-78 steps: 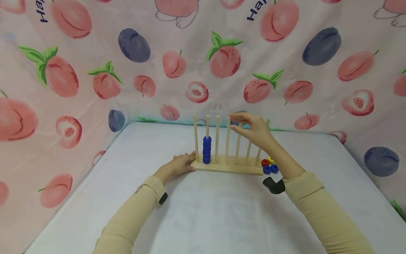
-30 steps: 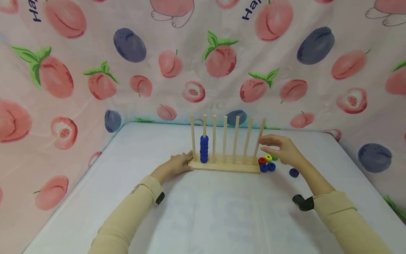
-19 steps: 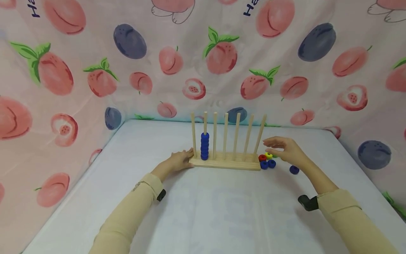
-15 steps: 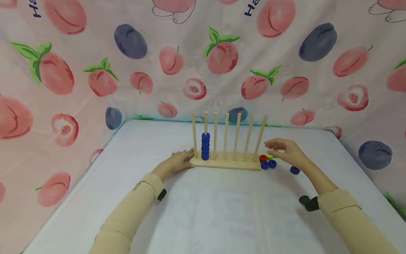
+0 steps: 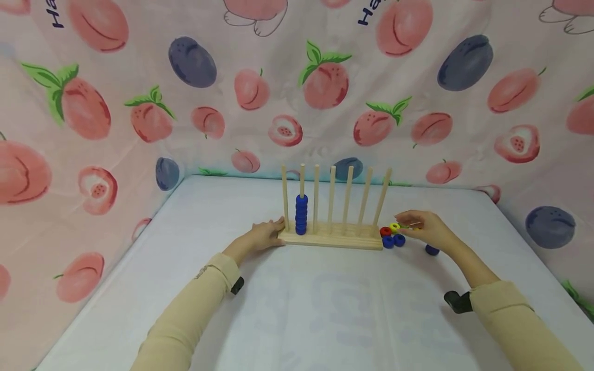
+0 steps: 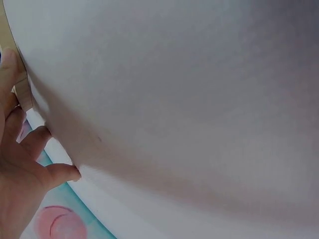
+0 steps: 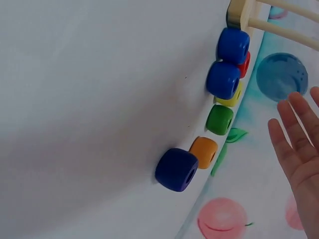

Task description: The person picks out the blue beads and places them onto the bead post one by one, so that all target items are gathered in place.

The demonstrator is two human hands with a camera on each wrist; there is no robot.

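A wooden peg abacus point(image 5: 331, 241) with several upright pegs stands at mid-table in the head view. Its second peg from the left carries a stack of blue beads point(image 5: 301, 216). My left hand point(image 5: 260, 235) holds the left end of the base, thumb at the front and fingers toward the back. My right hand point(image 5: 430, 229) hovers above the loose beads beyond the base's right end, fingers extended and holding nothing. In the right wrist view a green bead point(image 7: 220, 119) and an orange bead point(image 7: 203, 152) sit beside a dark blue bead point(image 7: 176, 170).
By the right end of the base lie a red bead point(image 5: 385, 232), a yellow bead point(image 5: 394, 228) and a blue bead point(image 5: 399, 240) with another blue one against it. A fruit-print cloth point(image 5: 287, 82) hangs behind the white table point(image 5: 315, 309).
My right hand has moved from above the middle pegs rightward, then down over the loose beads. My left hand stays at the abacus end. The blue stack looks the same.
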